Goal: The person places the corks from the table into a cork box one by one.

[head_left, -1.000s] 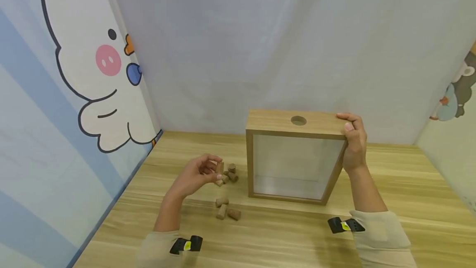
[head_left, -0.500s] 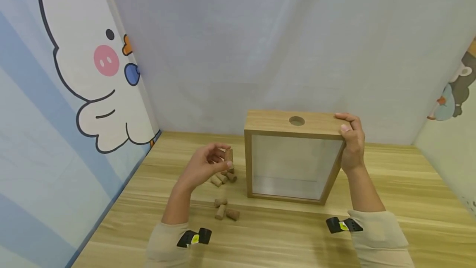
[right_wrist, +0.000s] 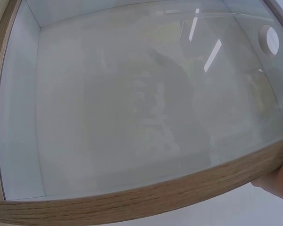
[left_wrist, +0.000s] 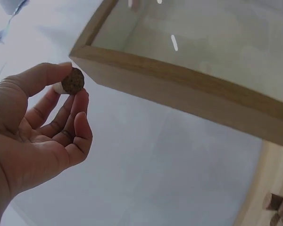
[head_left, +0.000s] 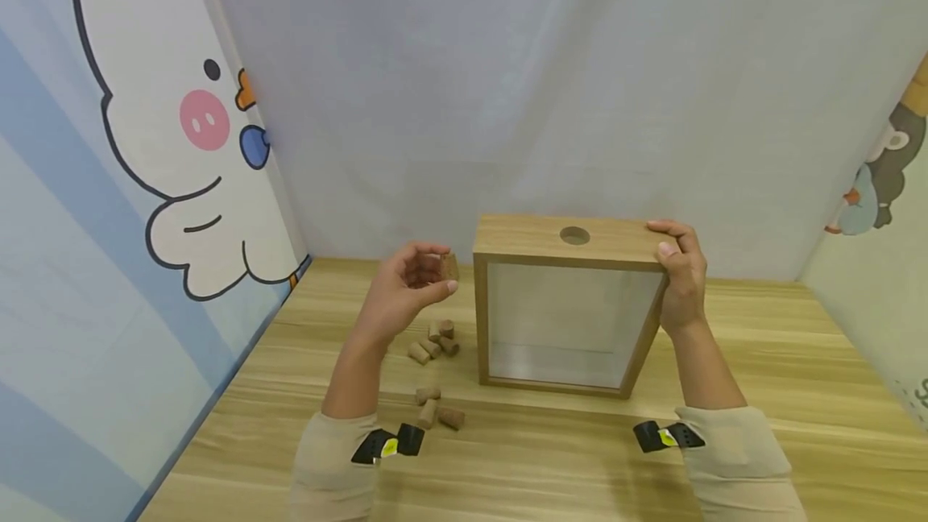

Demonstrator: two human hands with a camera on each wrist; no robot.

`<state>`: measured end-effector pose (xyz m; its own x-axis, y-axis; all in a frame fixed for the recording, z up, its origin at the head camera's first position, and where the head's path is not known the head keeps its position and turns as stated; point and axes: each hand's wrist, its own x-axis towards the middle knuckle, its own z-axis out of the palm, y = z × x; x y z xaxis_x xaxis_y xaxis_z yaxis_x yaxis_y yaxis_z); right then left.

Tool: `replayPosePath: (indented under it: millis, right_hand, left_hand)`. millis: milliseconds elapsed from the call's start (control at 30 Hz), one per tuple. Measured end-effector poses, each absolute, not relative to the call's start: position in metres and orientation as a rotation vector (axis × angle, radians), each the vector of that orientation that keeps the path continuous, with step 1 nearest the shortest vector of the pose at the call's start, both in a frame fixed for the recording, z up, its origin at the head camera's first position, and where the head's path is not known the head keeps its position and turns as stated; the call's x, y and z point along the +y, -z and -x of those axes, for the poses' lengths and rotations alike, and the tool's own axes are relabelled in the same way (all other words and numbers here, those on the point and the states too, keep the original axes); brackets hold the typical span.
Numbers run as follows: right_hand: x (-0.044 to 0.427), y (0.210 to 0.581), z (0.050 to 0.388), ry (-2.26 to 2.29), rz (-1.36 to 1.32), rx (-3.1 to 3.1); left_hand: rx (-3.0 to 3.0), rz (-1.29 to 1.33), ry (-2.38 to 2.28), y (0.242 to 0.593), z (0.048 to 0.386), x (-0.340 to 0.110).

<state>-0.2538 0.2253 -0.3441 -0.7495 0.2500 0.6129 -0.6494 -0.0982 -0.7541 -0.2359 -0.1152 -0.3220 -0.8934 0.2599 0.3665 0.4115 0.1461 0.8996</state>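
Between thumb and fingertips my left hand (head_left: 395, 290) pinches a cork (head_left: 449, 267), held in the air just left of the wooden box frame (head_left: 507, 237). In the left wrist view the cork's dark round end (left_wrist: 73, 81) faces the camera, close to the box's corner. The box stands upright, with a clear front pane (head_left: 565, 321) and a round hole (head_left: 575, 236) in its top. My right hand (head_left: 681, 276) grips the box's upper right corner, thumb in front, fingers over the top. Through the pane in the right wrist view, a pale inside (right_wrist: 113, 103) shows with reflections.
Two loose groups of corks lie on the wooden table (head_left: 551, 457) left of the box: a farther group (head_left: 433, 342) and a nearer one (head_left: 429, 412). A grey curtain (head_left: 435, 103) hangs behind. A cartoon-printed panel (head_left: 167, 208) borders the left side.
My left hand has lifted the cork up from the farther group, away from me and slightly right, toward the level of the box top. The right hand keeps its grip on the box.
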Motion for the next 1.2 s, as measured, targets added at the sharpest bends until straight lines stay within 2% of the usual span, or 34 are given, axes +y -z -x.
replayPosePath:
  millis: [467,1200]
  right_hand:
    - [0.228,0.343,0.256,-1.890,-0.438,-1.593]
    - [0.228,0.347,0.255,-1.951,-0.454,-1.567]
  left_hand:
    - [-2.182,0.554,1.901,0.287,0.238,-0.096]
    - [-2.367,0.586,1.881,0.241,0.246,-0.038]
